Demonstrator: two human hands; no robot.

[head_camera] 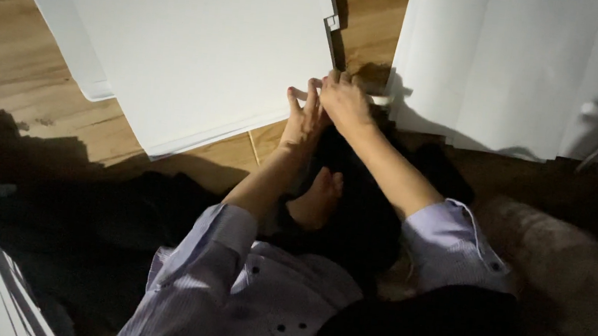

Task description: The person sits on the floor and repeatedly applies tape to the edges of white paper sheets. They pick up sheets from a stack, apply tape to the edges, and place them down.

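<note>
Head view, looking down: both hands meet at the near corner of a large white panel (201, 39) lying on a wooden floor (0, 48). The left hand (303, 116) lies flat, fingers spread against the panel's edge; the right hand (346, 103) curls beside it, grip unclear. A second white panel (517, 65) lies just right, with a narrow gap between.

A single head-worn camera looked steeply down from close above the person's own chest and sleeves, facing forward over the wooden floor (21, 65). It framed white panels (201, 39) ahead, with no second view to overlap.
</note>
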